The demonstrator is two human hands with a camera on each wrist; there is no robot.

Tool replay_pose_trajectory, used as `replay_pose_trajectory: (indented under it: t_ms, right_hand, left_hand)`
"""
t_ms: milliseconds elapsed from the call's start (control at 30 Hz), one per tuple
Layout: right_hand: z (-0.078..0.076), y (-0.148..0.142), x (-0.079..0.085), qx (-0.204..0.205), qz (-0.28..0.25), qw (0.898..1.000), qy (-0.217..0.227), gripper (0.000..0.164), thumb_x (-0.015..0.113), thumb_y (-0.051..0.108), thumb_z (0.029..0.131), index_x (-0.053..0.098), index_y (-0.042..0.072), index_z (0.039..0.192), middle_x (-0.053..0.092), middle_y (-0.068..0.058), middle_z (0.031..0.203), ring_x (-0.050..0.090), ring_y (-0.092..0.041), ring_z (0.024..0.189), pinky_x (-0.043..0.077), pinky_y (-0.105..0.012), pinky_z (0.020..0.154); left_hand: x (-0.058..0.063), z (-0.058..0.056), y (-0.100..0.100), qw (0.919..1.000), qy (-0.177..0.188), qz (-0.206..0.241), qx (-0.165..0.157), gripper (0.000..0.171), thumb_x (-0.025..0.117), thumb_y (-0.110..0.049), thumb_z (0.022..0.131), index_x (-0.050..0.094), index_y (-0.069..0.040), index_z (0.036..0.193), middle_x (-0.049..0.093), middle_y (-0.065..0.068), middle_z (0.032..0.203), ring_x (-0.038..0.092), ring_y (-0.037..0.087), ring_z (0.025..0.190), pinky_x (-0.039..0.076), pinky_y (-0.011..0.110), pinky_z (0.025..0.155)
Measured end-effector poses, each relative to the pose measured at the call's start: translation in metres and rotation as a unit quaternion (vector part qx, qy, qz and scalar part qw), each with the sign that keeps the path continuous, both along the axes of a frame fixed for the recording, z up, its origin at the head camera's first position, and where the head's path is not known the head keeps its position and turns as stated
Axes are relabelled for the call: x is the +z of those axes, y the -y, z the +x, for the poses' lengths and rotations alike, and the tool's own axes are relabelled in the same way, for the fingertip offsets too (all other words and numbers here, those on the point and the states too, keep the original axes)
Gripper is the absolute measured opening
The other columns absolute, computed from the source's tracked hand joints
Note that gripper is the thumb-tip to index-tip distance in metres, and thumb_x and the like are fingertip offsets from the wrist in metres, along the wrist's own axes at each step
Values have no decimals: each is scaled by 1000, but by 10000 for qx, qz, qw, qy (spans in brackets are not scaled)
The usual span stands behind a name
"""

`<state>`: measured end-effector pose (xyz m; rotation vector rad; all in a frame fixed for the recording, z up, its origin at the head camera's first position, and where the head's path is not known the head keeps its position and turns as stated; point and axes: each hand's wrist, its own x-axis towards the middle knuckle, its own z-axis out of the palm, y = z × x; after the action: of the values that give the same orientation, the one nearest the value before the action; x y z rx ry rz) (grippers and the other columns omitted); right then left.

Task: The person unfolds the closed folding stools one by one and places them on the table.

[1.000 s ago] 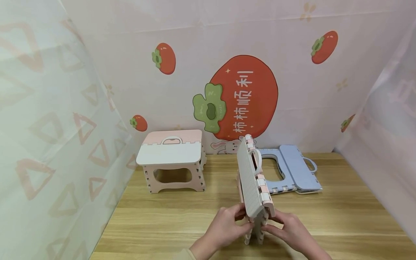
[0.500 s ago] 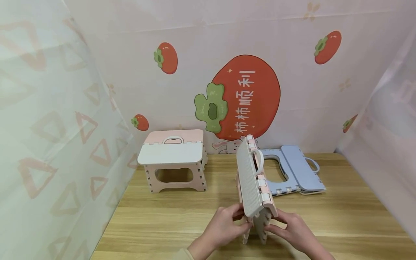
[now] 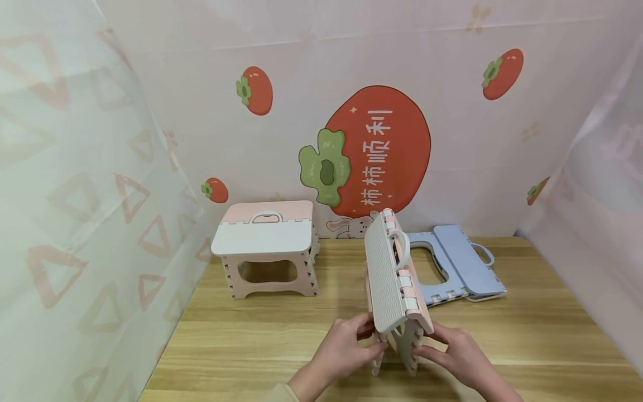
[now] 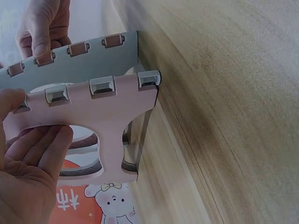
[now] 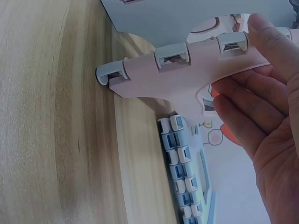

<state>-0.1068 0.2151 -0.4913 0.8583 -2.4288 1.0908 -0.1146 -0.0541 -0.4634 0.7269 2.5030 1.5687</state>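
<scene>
The left hand (image 3: 341,347) and the right hand (image 3: 458,354) each have fingers (image 4: 52,150) clamped on a leg panel (image 4: 111,116) of the half-folded stool (image 3: 388,273). It stands on the desk (image 3: 236,343), between the set-up pink stool (image 3: 263,239) and the flat blue stool (image 3: 463,261)

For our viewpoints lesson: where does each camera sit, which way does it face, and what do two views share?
Head: on the head, facing forward and down at the held stool; left hand and right hand show.
Left wrist: on that wrist, facing one pink leg panel; left hand near, right hand beyond.
Right wrist: on that wrist, facing the opposite panel; right hand shows.
Both wrist views share the tabletop.
</scene>
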Motion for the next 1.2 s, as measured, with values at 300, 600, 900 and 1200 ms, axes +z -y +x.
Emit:
replay_pose_trajectory:
  t_ms: [300, 600, 900, 1200]
  right_hand:
    - [-4, -2, -2, -7, -13, 9997, -251, 57, 90, 10, 72, 71, 10, 125, 79, -1, 102, 72, -4, 91, 53, -7, 74]
    - [-5, -7, -2, -160, 49, 9996, -241, 53, 91, 12, 71, 73, 10, 122, 79, 1, 100, 72, -3, 90, 55, -10, 73]
    - [-6, -13, -3, -246, 135, 9996, -84, 50, 90, 13, 73, 74, 9, 120, 79, 1, 100, 71, -2, 91, 56, -13, 72]
    - [-5, -16, -1, -285, 120, 9995, 36, 49, 90, 12, 74, 73, 7, 120, 79, -3, 102, 71, 0, 93, 57, -13, 72]
  left_hand:
    - [-2, -4, 3, 9999, -106, 5, -23, 43, 78, -16, 91, 66, -3, 130, 73, 13, 122, 71, 18, 109, 57, 19, 89]
    - [-6, -7, 3, 9998, -196, 45, -51, 42, 78, -14, 91, 66, -4, 129, 73, 12, 122, 70, 14, 110, 56, 19, 89]
    - [-4, -9, 5, 9995, -282, 8, -111, 41, 78, -13, 91, 66, -4, 129, 72, 11, 123, 69, 13, 110, 57, 19, 89]
    - [-5, -10, 7, 9991, -408, 26, -127, 40, 78, -10, 90, 66, -4, 129, 72, 11, 123, 69, 11, 111, 56, 18, 89]
